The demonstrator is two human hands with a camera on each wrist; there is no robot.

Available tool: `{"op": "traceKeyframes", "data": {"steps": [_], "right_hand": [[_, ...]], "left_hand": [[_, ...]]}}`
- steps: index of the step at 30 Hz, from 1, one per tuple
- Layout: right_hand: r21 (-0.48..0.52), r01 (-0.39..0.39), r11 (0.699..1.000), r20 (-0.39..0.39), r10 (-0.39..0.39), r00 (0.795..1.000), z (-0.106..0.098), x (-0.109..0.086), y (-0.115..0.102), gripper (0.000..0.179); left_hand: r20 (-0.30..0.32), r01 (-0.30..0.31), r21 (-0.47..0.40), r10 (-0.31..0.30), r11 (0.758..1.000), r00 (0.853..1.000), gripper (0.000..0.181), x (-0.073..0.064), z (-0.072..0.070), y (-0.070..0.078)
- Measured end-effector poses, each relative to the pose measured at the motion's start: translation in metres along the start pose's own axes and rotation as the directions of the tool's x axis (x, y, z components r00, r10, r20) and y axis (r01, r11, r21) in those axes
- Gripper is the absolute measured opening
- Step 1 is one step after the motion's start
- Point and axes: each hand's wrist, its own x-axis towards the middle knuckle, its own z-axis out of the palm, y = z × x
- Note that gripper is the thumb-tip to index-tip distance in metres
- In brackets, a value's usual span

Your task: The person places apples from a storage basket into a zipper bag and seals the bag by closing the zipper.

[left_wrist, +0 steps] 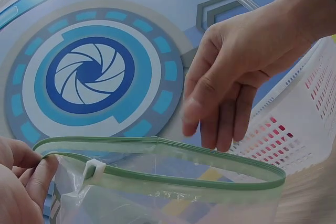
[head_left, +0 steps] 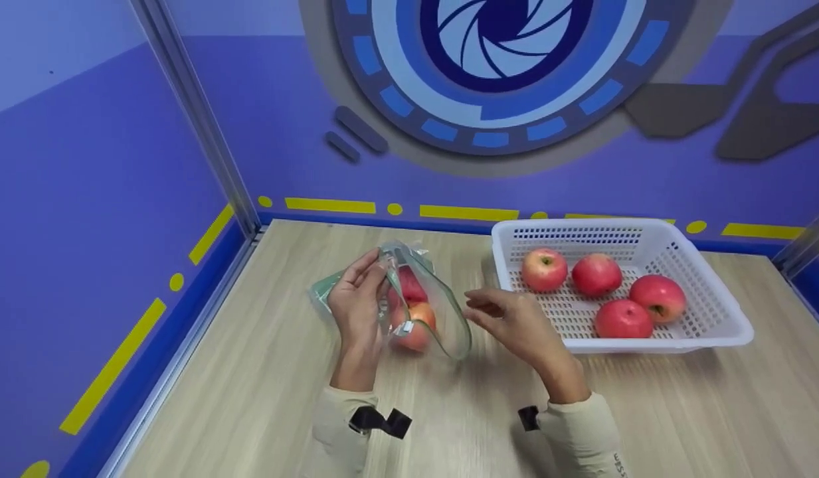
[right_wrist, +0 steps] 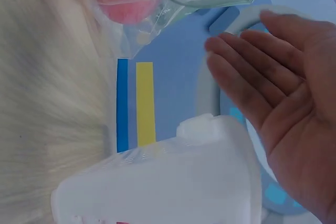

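Note:
My left hand (head_left: 357, 307) pinches one end of the mouth of a clear zip bag (head_left: 452, 325) with a green rim. Red apples (head_left: 410, 287) show inside the bag, low down. In the left wrist view the mouth gapes wide, and a white slider (left_wrist: 93, 170) sits on the rim near my left fingers. My right hand (head_left: 519, 325) hovers between the bag and a white basket (head_left: 728, 315), its fingers loosely bent and holding nothing. From the right wrist, its palm and fingers appear apart from the bag.
Several more apples (head_left: 596, 275) lie in the perforated basket at the right of the wooden table (head_left: 263, 398). A flat green-and-clear packet (head_left: 324, 287) lies behind my left hand. Blue printed walls (head_left: 276, 119) stand at the back and left.

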Motion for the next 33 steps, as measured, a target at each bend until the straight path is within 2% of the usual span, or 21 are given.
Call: {"op": "traceKeyframes", "data": {"steps": [3,5,7,11,13,16,19,21,24,26,29,33], "right_hand": [[-0.001,-0.031,1.000,0.101,0.031,0.994,0.003,0.000,-0.002,0.020],[-0.027,-0.040,0.999,0.135,0.043,0.990,0.005,0.000,-0.003,0.013],[-0.047,-0.042,0.998,0.156,0.049,0.987,0.007,0.000,-0.003,0.007],[-0.055,-0.069,0.996,0.158,0.077,0.985,0.011,0.001,-0.005,0.007],[-0.056,-0.085,0.995,0.120,0.091,0.989,0.014,0.001,-0.005,0.008],[-0.048,-0.132,0.990,-0.001,0.132,0.991,0.015,0.003,-0.006,0.007],[-0.011,-0.197,0.980,-0.137,0.194,0.971,0.013,0.006,-0.008,0.008],[0.015,-0.241,0.971,-0.191,0.239,0.952,0.009,0.010,-0.010,0.009],[0.038,-0.294,0.955,-0.230,0.295,0.927,0.001,0.018,-0.015,0.010],[0.037,-0.314,0.949,-0.243,0.313,0.918,-0.005,0.027,-0.018,0.011],[0.011,-0.305,0.952,-0.271,0.296,0.916,-0.014,0.042,-0.024,0.010],[-0.036,-0.266,0.963,-0.299,0.244,0.923,-0.023,0.064,-0.029,0.011]], "left_hand": [[0.009,-0.011,-0.005,0.011,1.000,1.000,0.026,0.002,-0.001,0.002],[0.028,-0.018,0.005,0.018,1.000,0.999,0.025,0.003,-0.002,0.003],[0.052,-0.027,0.022,0.025,0.999,0.998,0.025,0.004,-0.003,0.005],[0.087,-0.037,0.066,0.031,0.997,0.996,0.025,0.005,-0.007,0.007],[0.090,-0.040,0.069,0.034,0.997,0.995,0.025,0.006,-0.008,0.008],[0.086,-0.044,0.045,0.040,0.998,0.996,0.024,0.006,-0.010,0.010],[0.089,-0.049,0.023,0.047,0.999,0.995,0.024,0.006,-0.011,0.012],[0.092,-0.056,0.026,0.053,0.998,0.994,0.024,0.006,-0.010,0.014],[0.082,-0.065,0.047,0.061,0.997,0.995,0.024,0.005,-0.010,0.018],[0.071,-0.065,0.050,0.062,0.997,0.996,0.024,0.005,-0.009,0.021],[0.060,-0.067,0.038,0.064,0.997,0.996,0.024,0.004,-0.008,0.027],[0.057,-0.086,0.032,0.084,0.996,0.995,0.025,0.003,-0.007,0.032]]}}
